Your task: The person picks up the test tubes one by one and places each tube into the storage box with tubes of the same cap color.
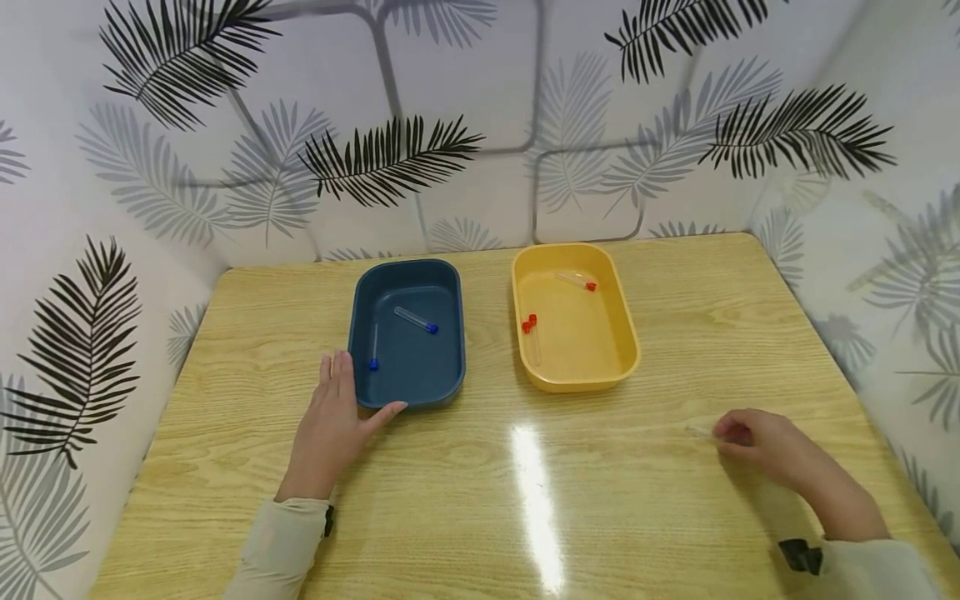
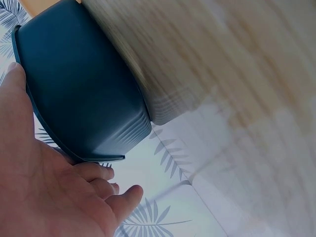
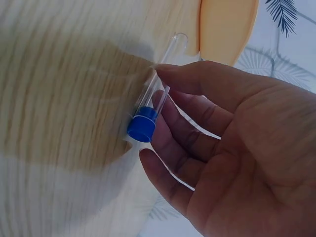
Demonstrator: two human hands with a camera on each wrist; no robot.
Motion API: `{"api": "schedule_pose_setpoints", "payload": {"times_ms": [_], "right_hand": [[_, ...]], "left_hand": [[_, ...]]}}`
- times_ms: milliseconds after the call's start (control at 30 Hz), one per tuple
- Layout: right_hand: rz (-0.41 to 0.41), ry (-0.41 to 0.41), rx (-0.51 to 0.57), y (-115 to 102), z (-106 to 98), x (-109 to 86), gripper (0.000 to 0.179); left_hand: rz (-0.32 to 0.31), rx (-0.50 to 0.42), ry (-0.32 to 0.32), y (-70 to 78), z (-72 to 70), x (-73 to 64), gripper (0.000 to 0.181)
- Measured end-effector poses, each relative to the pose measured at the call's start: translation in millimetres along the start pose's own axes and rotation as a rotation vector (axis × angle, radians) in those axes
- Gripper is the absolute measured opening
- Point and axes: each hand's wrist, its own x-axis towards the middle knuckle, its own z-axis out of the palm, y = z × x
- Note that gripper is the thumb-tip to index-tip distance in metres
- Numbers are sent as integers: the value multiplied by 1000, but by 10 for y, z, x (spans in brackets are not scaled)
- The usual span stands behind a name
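Note:
My right hand (image 1: 757,442) pinches a clear test tube (image 3: 147,101) with a blue cap between thumb and fingers, low over the right part of the table. In the right wrist view the rounded end points up and the blue cap (image 3: 141,129) down. At the left, my left hand (image 1: 330,433) touches the near left corner of a dark blue bin (image 1: 420,379), its fingers straight along the side and its thumb spread by the near rim. Inside that bin lie a blue-capped test tube (image 1: 414,319) and another blue-capped tube (image 1: 373,363) by the left wall.
A yellow bin (image 1: 588,342) stands right of the blue one, near the table's back edge. It holds several red-capped tubes, one being a tube (image 1: 577,281) near its far wall. A wall with leaf patterns (image 1: 450,208) borders the wooden table (image 1: 637,500).

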Motion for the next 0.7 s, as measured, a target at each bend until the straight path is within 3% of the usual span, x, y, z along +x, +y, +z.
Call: {"api": "schedule_pose_setpoints", "payload": {"times_ms": [700], "right_hand": [[99, -27, 16, -74, 40, 79, 15]], "left_hand": [[10, -3, 23, -13, 19, -3, 109]]}}
